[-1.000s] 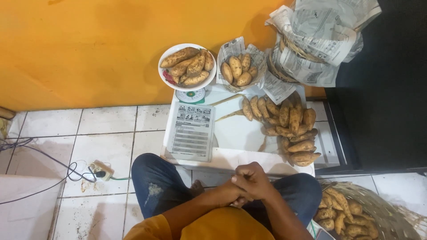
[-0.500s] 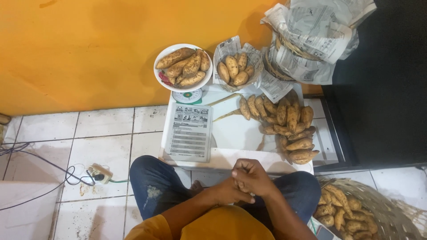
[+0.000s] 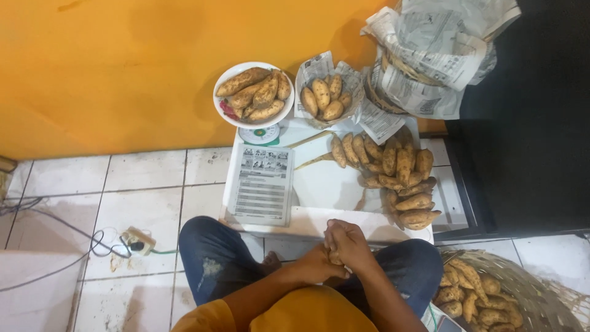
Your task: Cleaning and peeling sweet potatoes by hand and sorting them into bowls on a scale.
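A big orange wall (image 3: 123, 67) fills the top and left of the view. It looks smooth and a little shiny from the light. Below it is a floor (image 3: 147, 184) of white square tiles with dark lines between them, and some dirty spots. A white power strip (image 3: 138, 240) lies on the tiles near the left, with thin cables (image 3: 55, 221) curling away from it. On the right side stands a dark black cabinet (image 3: 528, 154), close to the wall.

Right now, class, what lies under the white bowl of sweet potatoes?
A kitchen scale carries the white bowl; only its green-centred dial shows. Its platform is covered by the bowl.
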